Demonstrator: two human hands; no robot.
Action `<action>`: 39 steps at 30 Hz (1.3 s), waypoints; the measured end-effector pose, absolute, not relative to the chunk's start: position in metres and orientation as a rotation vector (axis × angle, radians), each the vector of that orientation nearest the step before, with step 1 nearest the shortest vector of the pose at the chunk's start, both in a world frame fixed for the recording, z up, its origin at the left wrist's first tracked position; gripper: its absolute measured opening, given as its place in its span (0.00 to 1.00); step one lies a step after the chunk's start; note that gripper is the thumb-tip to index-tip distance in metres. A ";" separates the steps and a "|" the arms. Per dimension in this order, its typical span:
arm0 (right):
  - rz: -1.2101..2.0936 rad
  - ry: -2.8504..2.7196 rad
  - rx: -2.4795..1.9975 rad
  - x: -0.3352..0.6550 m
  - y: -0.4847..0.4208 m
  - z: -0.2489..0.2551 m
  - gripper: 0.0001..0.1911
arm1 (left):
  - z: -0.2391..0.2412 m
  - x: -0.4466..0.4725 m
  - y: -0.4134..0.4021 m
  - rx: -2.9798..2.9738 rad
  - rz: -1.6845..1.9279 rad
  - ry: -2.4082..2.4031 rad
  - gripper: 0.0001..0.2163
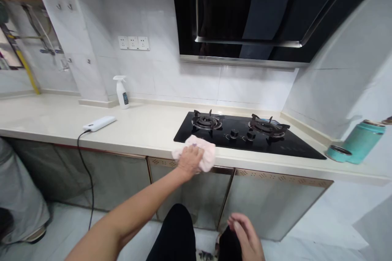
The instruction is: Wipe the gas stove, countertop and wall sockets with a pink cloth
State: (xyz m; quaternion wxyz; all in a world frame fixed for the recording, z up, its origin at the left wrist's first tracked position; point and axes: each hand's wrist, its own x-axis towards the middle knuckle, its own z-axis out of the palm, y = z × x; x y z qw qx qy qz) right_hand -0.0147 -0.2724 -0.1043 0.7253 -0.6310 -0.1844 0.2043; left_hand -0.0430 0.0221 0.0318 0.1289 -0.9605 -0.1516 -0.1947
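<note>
While on the countertop (134, 124) — hand (190, 160), cloth (208, 155)

No words, numbers or brands can be read anywhere. The spray bottle (121, 94) carries a dark label (125, 98), perhaps printed, but it is too small and blurred to make out, and the stove (301, 147) shows nothing legible.

Left arm (134, 208): reaching forward and up from the lower left, almost straight.
Left hand (190, 160): palm down, fingers curved downward, wrist level.
Right hand (246, 234): low near the body, fingers loosely curled, holding nothing.
</note>
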 end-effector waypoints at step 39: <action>-0.986 -1.627 -2.135 0.195 -0.211 -0.014 0.36 | 0.083 -0.044 0.121 -2.966 -0.983 -1.190 0.24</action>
